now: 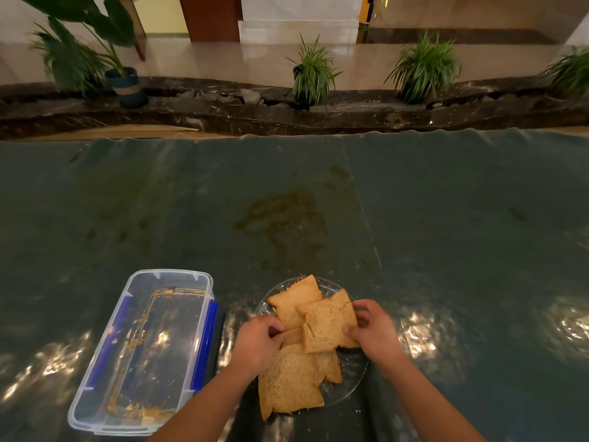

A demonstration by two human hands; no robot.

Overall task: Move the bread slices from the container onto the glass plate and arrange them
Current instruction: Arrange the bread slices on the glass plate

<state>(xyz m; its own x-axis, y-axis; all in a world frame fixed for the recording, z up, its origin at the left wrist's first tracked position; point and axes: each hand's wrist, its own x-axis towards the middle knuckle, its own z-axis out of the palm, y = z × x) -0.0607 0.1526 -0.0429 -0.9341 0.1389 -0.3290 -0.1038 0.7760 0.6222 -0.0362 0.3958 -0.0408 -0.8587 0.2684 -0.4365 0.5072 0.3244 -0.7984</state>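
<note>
Several brown bread slices lie overlapping on the glass plate [352,373] near the table's front edge. The top slice [328,327] lies in the middle, and my right hand [374,331] grips its right edge. My left hand [256,344] pinches the edge of a lower slice [291,335] at the plate's left side. A far slice [294,299] and a large near slice [290,382] lie untouched. The clear plastic container [140,352] with blue clips stands to the left, holding only crumbs.
The table is covered with a dark green plastic sheet [446,234] with a brown stain [283,218] beyond the plate. Past the far edge runs a dark stone ledge with potted plants [314,71].
</note>
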